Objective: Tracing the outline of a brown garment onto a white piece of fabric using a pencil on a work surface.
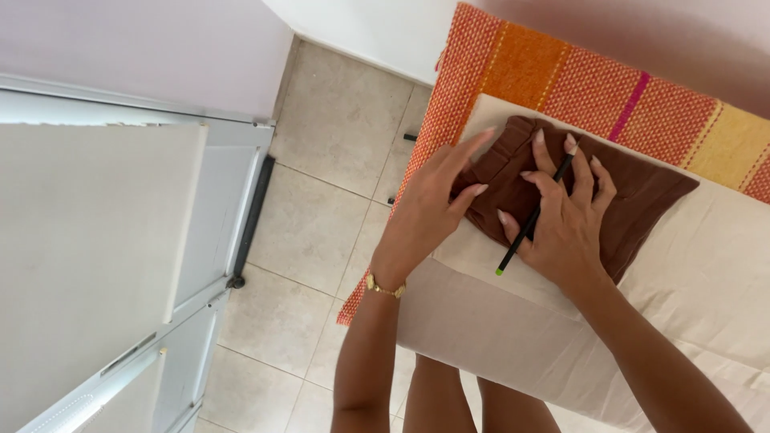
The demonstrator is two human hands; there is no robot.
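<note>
Head view: a brown cloth (634, 200) is pressed flat under both hands on a beige sheet (706, 273). The right hand (565, 224) lies spread, a black pencil (533, 218) pinned between its fingers (579, 172). The left hand (433, 200) rests open at the cloth's edge, beside a striped orange rug (577, 80).

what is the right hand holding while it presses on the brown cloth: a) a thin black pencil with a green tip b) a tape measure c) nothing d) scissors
a: the right hand lies flat on the folded brown cloth with a thin black pencil with a green tip held between its fingers.
</note>
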